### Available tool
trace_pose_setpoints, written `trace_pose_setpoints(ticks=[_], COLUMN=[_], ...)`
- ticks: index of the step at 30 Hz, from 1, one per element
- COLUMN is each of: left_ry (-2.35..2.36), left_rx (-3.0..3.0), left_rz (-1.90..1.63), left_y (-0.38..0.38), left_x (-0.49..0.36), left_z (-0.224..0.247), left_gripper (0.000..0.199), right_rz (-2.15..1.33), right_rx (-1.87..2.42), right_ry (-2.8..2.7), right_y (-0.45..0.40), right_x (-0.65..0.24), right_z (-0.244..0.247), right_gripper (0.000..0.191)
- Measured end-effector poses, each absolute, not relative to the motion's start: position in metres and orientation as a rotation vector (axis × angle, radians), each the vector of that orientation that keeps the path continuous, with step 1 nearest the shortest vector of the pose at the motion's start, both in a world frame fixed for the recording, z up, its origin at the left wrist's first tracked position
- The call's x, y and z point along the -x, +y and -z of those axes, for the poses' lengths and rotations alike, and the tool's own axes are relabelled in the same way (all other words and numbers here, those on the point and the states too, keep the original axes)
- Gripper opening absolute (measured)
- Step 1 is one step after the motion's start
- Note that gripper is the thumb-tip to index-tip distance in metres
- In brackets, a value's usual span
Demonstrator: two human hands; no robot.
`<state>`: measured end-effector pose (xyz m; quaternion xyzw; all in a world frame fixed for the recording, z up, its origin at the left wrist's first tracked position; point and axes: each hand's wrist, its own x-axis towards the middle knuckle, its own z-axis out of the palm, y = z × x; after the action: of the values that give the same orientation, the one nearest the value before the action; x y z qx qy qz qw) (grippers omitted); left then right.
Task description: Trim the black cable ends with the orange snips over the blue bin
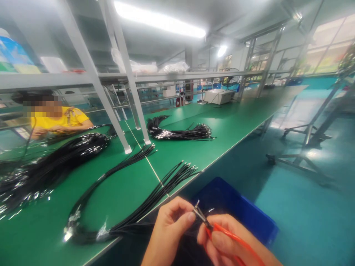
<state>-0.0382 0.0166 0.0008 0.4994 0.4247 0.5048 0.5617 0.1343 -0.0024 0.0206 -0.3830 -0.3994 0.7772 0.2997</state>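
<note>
Okay, right grip (231, 238) is wrapped firmly around orange-handled pliers (207, 224), fingers curled closed on the handles. The pliers sit low in the view, right of centre, up off the desk (122, 188), metal nose pointing up and left toward the other hand. Left grip (173, 225) comes in from below; thumb and index tips are close together right at the nose of the pliers. Can't tell what, if anything, is pinched there: too small. A short silvery tip pokes up at the nose; can't tell whether it belongs to the tool or to a cable.

Near cable bundle (141, 211), black, lies on the green desk just left of the hands, bent in a wide U, both sets of ends pointing away, clear wrap near the bend. Its closer ends reach the desk edge. Blue bin (253, 214) is beyond the hands, off the desk's right side, partly hidden by the right grip.

Further along the desk: far cable bundle (184, 135), also black, near the foot of a grey post (135, 85). Big cable pile (65, 157) at left, shiny spots, blurred. Person in a yellow top (70, 116) is behind that pile, both hands up in front, details unclear. Shelf (169, 77) runs above the desk, plastic bags (174, 67) on it. White box (219, 96) is at the far end. Wheeled stand (303, 159) on the floor (299, 210), right.
</note>
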Motion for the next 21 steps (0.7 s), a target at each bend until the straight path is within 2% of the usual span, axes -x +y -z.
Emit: trace_pose_setpoints(ticks=[5, 12, 21], left_ry=[1.007, 1.006, 0.972], left_rx=[-1.199, -1.206, -1.077], left_rz=[-1.206, -1.169, -1.177], left_y=[0.017, 0.018, 0.020], left_x=[0.036, 0.040, 0.043], left_z=[0.003, 0.007, 0.005], left_gripper=[0.015, 0.015, 0.021], right_rz=[-2.089, -1.929, -1.782], right_rx=[0.938, 1.152, 0.874], right_ry=[-1.152, -1.422, -1.353], right_y=[0.010, 0.011, 0.006], right_x=[-0.133, -0.134, -0.143], right_z=[-0.010, -0.015, 0.010], right_gripper=[0.053, 0.055, 0.054])
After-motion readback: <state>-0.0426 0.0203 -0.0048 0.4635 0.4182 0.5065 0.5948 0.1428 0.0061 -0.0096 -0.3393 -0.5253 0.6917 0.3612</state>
